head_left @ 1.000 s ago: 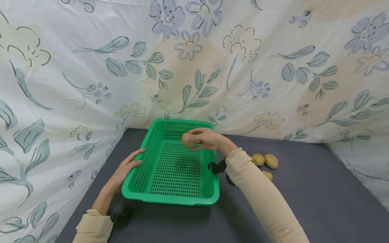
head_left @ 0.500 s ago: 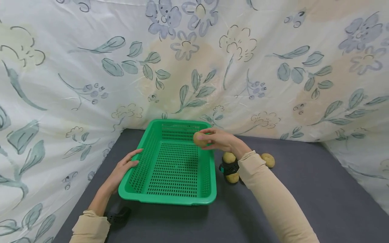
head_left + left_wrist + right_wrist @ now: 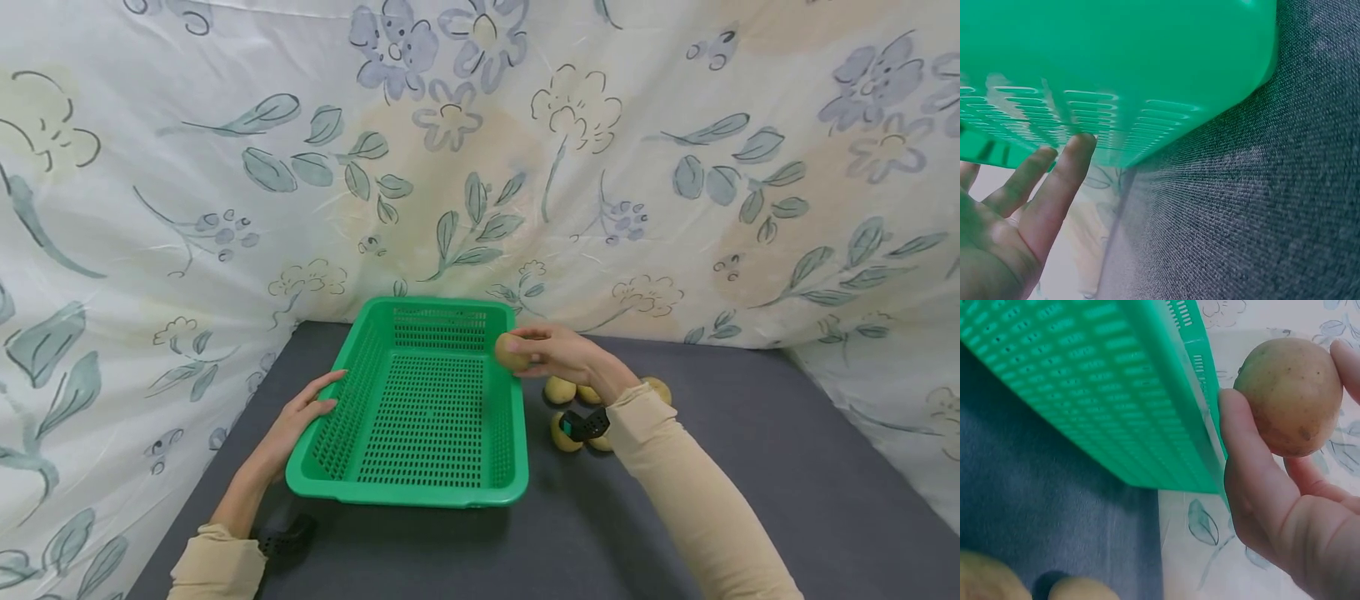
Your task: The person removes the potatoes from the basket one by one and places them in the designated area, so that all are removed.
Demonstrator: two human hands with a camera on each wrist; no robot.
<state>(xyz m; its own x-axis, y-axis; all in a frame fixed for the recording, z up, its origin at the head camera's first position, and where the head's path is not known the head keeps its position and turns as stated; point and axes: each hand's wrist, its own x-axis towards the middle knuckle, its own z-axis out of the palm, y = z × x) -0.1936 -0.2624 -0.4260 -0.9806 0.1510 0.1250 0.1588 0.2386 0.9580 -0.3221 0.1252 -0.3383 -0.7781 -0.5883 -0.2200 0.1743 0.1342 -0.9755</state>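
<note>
My right hand [image 3: 568,358] holds a potato [image 3: 512,352] over the right rim of a green plastic basket [image 3: 405,493]. In the right wrist view the round brown potato [image 3: 1291,394] sits between the fingertips and thumb, outside the perforated wall. My left hand [image 3: 300,417] rests at the basket's left side, with some fingertips at the rim. Seen from the left wrist, its fingers [image 3: 1060,187] are fairly straight and lie against or close to the slotted outer wall. No potato shows inside the basket.
Several potatoes [image 3: 560,390] lie on the dark grey table [image 3: 750,467] right of the basket, partly hidden by my right arm and wrist strap. A floral cloth [image 3: 480,208] hangs behind the table and along its sides.
My right hand has carried the potato rightward from over the basket's inside to its right rim. The left hand keeps its place on the basket; the whole view has shifted slightly.
</note>
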